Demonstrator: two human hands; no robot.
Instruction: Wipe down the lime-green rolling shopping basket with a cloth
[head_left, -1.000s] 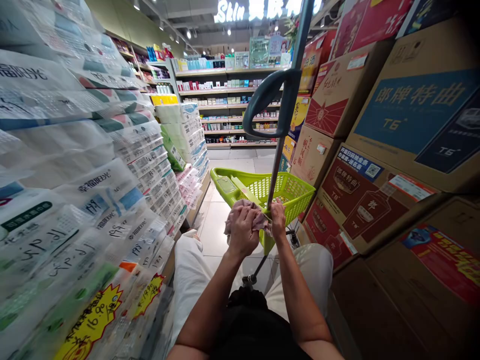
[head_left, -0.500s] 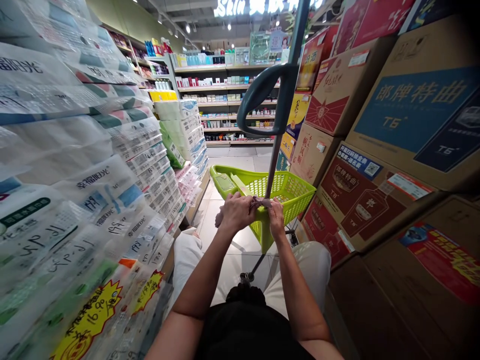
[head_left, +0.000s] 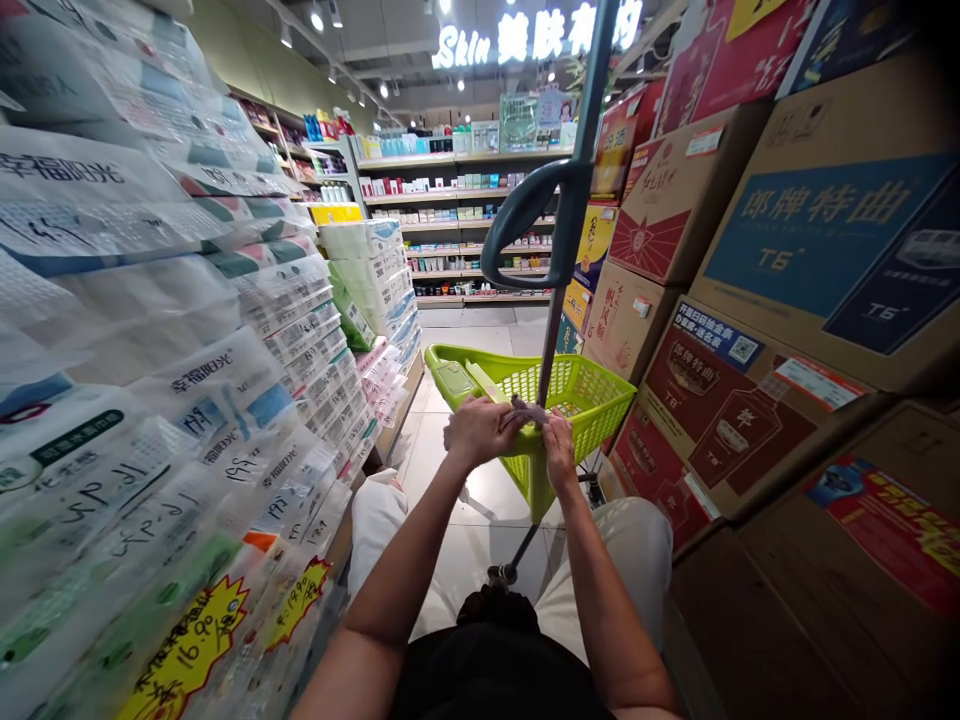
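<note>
A green shopping basket cart (head_left: pixel 540 500) stands in front of my knees, its perforated basket turned a little to the right. A greyish-purple cloth (head_left: pixel 529 411) lies over the near rim of the basket, at the foot of the pole. My left hand (head_left: pixel 480 430) is closed around the cloth's left part, knuckles up. Just right of the pole, my right hand (head_left: pixel 559 447) pinches the cloth's other end against the rim. Above both hands rises the grey pole with a dark looped handle (head_left: pixel 532 222). Most of my fingertips are hidden.
Wrapped tissue packs (head_left: pixel 225 390) are piled high close on my left. Stacked cardboard cartons (head_left: pixel 750 390) wall in the right side. Tiled floor (head_left: pixel 480 340) runs ahead to shelves of small boxes and bottles (head_left: pixel 465 215). A caster (head_left: pixel 502 574) sits between my feet.
The whole scene sits slightly lower and further right, as my head has tilted up a little. Both hands stay on the cloth at the rim, with only a small shift.
</note>
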